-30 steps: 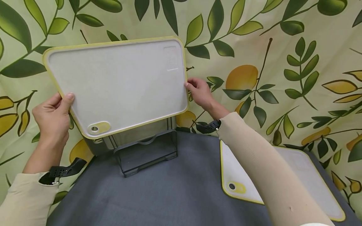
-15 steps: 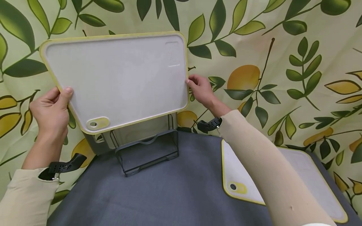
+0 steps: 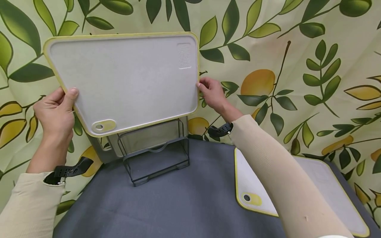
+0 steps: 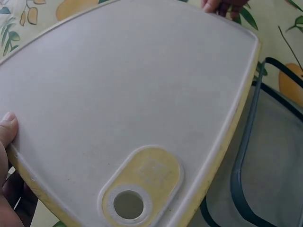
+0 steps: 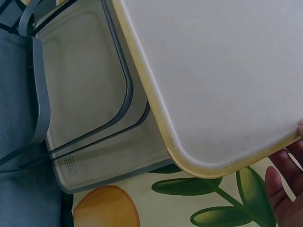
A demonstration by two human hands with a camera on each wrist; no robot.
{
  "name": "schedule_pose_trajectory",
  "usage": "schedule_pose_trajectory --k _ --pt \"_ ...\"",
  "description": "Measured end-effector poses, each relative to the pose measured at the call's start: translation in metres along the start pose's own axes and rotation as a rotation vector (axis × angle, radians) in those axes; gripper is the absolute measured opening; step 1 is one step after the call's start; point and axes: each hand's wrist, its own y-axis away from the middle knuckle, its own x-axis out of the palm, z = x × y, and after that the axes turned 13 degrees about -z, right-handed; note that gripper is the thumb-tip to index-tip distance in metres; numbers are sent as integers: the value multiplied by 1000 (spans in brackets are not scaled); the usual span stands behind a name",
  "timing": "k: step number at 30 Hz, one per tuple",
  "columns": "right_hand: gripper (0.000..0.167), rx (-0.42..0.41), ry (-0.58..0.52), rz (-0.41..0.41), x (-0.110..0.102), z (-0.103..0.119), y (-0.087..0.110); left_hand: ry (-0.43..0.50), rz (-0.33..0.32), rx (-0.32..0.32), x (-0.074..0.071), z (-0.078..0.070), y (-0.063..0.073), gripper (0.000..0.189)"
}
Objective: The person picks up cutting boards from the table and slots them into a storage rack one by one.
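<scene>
A white cutting board (image 3: 128, 79) with a yellow rim is held up, tilted slightly, between both hands. My left hand (image 3: 56, 114) grips its left edge, thumb on the front face. At the opposite edge, my right hand (image 3: 213, 96) pinches the rim. The yellow oval with a hole (image 4: 151, 172) sits at the board's lower left corner. Below and behind the board stands a dark metal rack (image 3: 158, 149). A grey-edged board (image 5: 85, 80) stands upright in the rack's rear, partly hidden by the held board.
Another yellow-rimmed white board (image 3: 324, 178) lies on the right of the dark grey tabletop (image 3: 178, 205), partly covered by my right forearm. A leaf-and-fruit patterned cloth (image 3: 297, 66) hangs behind the table.
The held board has risen slightly and turned a little more level, showing more of the rack beneath it. Both hands keep their hold. The view has shifted slightly.
</scene>
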Motion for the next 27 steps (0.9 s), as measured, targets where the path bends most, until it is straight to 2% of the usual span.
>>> schedule_pose_trajectory --k 7,13,18,27 --pt "30 4 8 14 2 2 1 -10 8 -13 0 -2 -2 36" --pt "30 -1 24 33 7 -1 4 -47 12 -17 -7 2 -2 36" --pt "30 3 41 43 13 -5 5 -50 4 -58 -13 5 -3 36" --pt "30 5 74 41 15 -9 8 -134 11 -80 -18 11 -1 39"
